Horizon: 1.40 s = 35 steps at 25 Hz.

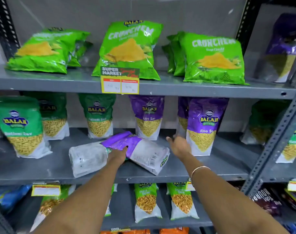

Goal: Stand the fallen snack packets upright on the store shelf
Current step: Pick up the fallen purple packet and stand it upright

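Note:
Two snack packets lie flat on the grey middle shelf [211, 168]. A purple and white packet [143, 149] lies back side up, resting partly on a clear white packet [88, 157] that lies to its left. My left hand [117, 155] rests on the purple packet's near edge with its fingers closing on it. My right hand [179, 145] hovers with spread fingers just left of an upright purple Aloo Sev packet [203, 125] and holds nothing.
Upright green sev packets [20, 127] and another purple packet [148, 115] line the back of the middle shelf. Green Crunchem bags [128, 48] lean on the shelf above. Green packets [146, 201] stand below. A perforated metal upright [277, 139] bounds the right side.

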### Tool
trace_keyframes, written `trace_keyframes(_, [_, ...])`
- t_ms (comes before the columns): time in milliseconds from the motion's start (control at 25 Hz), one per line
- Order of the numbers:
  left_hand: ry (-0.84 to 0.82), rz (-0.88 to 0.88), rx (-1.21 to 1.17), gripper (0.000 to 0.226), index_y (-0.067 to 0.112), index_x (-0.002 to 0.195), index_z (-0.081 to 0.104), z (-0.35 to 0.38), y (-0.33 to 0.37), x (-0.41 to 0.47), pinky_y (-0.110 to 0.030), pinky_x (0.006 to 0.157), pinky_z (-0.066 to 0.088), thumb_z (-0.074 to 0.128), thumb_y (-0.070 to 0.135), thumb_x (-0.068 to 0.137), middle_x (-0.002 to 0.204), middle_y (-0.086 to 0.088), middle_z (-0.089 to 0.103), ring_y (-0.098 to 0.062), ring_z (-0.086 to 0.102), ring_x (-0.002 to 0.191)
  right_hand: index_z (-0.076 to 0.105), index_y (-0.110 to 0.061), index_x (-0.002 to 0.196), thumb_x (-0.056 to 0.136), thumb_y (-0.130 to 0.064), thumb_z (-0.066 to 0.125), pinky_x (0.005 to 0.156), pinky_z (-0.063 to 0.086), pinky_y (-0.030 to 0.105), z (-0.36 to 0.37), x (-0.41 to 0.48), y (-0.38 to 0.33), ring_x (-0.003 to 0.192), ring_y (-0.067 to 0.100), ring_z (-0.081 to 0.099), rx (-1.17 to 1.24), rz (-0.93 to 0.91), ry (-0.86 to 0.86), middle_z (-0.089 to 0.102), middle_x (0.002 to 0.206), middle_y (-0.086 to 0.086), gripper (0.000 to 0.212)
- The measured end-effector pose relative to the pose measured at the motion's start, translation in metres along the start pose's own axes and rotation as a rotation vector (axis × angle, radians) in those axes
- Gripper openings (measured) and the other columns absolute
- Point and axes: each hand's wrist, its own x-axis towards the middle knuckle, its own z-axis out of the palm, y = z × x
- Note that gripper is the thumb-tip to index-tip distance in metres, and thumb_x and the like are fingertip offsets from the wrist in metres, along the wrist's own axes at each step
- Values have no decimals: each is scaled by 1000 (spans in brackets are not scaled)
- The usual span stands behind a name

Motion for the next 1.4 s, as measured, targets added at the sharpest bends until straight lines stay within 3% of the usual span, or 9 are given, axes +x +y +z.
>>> trace_keyframes(160, [-153,-262,-422,58,7,134,43,41,5,21,-48,103,39,51,43,89,136,-17,49,-34,48,124,52,-7,69,92,-48,44,77,36,29,25,50,17,112,34,59,104,-9,-432,57,76,9,47])
trace_keyframes(320, [-198,-360,-575,24,10,80,53,55,6,33,-41,93,44,53,32,89,72,-11,59,-24,53,67,53,-18,65,86,-45,59,47,38,22,47,75,22,53,11,52,290,15,-675,50,64,4,35])
trace_keyframes(480, [-267,-308,-564,28,12,70,54,48,27,29,-29,52,52,54,30,90,37,-4,66,-19,64,40,51,-18,68,74,-40,75,52,35,23,39,88,32,52,12,39,310,84,-921,37,56,0,32])
trace_keyframes(600, [-267,-211,-483,21,15,72,56,34,44,32,-25,43,54,60,28,88,38,2,66,-15,65,40,62,-17,74,78,-25,74,51,43,23,29,87,30,51,10,43,331,4,-1001,47,51,-6,15])
trace_keyframes(800, [-218,86,-322,31,2,105,60,30,76,42,-28,72,49,73,12,78,92,-5,67,-15,62,90,52,1,124,70,1,77,63,54,25,27,75,26,82,11,66,497,-48,-749,65,101,6,59])
trace_keyframes(960, [-170,292,-235,44,-8,112,63,49,86,56,-4,51,48,76,-1,71,87,-4,70,-10,65,76,47,6,123,60,7,81,100,47,43,47,70,29,116,30,57,583,16,-327,60,125,19,72])
trace_keyframes(1160, [-142,310,-219,41,-9,108,66,66,72,73,-39,91,51,78,3,70,103,-19,67,-22,60,94,47,7,114,59,8,81,82,45,29,68,66,35,96,21,53,565,84,-175,60,121,23,65])
trace_keyframes(1320, [-347,287,-187,45,1,116,62,66,59,73,-23,75,48,74,-1,73,111,-11,65,-15,60,92,31,6,128,64,-7,84,97,44,34,72,69,39,122,33,49,457,159,-129,47,134,22,84])
trace_keyframes(1400, [-470,247,-78,49,7,120,57,63,53,71,-23,77,47,72,-2,74,112,-5,64,-14,58,94,25,2,124,72,-9,78,74,57,30,74,68,37,95,34,62,524,260,-179,52,118,21,74])
